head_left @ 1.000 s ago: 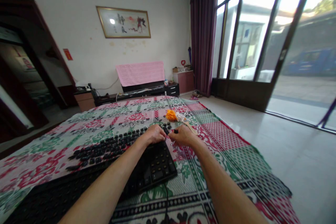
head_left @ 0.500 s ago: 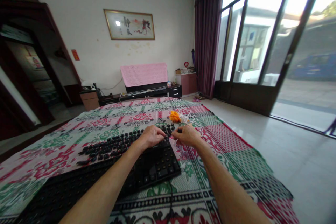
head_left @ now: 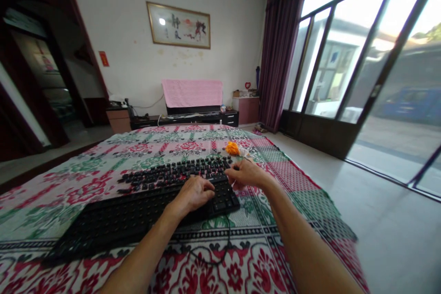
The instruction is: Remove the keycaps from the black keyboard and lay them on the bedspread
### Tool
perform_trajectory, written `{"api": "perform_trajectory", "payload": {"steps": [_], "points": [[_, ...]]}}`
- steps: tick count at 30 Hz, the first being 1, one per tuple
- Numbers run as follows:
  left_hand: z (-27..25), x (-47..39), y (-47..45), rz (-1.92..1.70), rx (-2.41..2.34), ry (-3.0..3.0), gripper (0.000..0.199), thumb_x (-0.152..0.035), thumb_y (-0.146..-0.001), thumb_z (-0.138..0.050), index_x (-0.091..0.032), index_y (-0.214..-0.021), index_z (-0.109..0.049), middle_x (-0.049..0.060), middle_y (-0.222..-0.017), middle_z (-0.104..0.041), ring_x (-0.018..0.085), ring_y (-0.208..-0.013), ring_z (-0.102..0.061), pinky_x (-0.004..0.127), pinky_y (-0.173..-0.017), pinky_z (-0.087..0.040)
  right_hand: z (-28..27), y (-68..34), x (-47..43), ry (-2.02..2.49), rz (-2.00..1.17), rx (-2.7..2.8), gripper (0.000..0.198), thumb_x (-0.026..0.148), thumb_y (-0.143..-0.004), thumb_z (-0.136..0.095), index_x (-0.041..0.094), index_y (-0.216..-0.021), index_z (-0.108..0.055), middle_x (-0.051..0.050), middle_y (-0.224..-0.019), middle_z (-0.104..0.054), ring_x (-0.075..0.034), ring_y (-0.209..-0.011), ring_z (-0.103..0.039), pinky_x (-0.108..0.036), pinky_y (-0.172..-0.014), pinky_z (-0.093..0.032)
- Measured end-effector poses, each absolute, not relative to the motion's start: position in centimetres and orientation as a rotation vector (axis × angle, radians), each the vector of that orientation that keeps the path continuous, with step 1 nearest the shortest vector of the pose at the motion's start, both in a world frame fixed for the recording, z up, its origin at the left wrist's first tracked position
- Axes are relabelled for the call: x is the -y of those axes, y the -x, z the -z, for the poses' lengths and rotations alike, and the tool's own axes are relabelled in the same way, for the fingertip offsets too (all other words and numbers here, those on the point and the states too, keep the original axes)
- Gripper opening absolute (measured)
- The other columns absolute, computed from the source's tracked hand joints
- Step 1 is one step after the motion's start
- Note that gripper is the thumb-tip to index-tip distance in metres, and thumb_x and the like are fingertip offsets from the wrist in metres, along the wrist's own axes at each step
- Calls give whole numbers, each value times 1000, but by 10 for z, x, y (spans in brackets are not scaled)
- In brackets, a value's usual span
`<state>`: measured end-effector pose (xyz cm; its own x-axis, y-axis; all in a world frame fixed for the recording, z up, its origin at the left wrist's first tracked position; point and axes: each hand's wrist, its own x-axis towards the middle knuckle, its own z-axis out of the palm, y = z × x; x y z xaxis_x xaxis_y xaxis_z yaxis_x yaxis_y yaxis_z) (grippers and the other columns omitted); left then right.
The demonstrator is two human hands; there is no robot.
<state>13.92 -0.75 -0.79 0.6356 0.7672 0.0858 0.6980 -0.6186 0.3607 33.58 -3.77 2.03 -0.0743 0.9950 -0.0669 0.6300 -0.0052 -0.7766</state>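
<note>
A black keyboard (head_left: 113,218) lies across the patterned cloth, many of its positions bare of keycaps. Behind it, loose black keycaps (head_left: 161,173) are spread in rows. My left hand (head_left: 196,193) is over the keyboard's right part, fingers curled down and thumb towards the number pad; what it holds, if anything, is hidden. At the keyboard's right end, my right hand (head_left: 250,173) pinches a small tool with a dark handle (head_left: 236,168). Thin pale wire seems to hang below those fingers, too small to make out clearly.
An orange fluffy thing (head_left: 232,148) sits behind my right hand, next to crumpled clear-white plastic (head_left: 244,152). A black cable (head_left: 225,252) loops on the patterned cloth (head_left: 193,280) in front of the keyboard. Further off stands a low cabinet with a pink-covered object (head_left: 193,93).
My left hand has come back from the loose keycaps' edge to over the keyboard's number-pad side. The right hand stays pinched near the keyboard's right end. The view has shifted slightly.
</note>
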Motion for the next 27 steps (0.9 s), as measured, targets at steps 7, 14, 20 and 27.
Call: {"api": "perform_trajectory", "payload": {"steps": [7,14,20,27], "points": [[12,8,-136,-366,-1191,-2553,30,-32,-71,-49,-22,-91,-69,1,-83,-70,15,-78,-62,21,-72,-42,-24,-334,46,1748,-941,1964,25,34,-74,-51,13,-63,-58,-2,-48,-59,-11,-43,-55,-21,-44,-44],[13,9,-136,-372,-1180,-2558,29,-32,-71,-50,-24,-90,-69,1,-82,-70,15,-77,-62,21,-69,-42,-25,-343,48,1649,-1000,2039,18,32,-68,-60,14,-71,-64,0,-54,-63,-9,-48,-56,-17,-46,-42],[15,7,-137,-343,-1200,-2565,29,-34,-72,-48,-24,-90,-70,1,-82,-70,16,-78,-62,22,-72,-42,-29,-347,46,1644,-1090,2059,21,33,-66,-62,14,-73,-67,0,-58,-64,-8,-50,-56,-17,-50,-44],[13,8,-138,-322,-1211,-2567,28,-33,-71,-50,-25,-90,-69,0,-82,-70,15,-77,-62,21,-68,-41,-28,-346,42,1657,-1066,2164,21,32,-66,-61,15,-75,-69,1,-58,-63,-8,-49,-54,-17,-49,-42]]}}
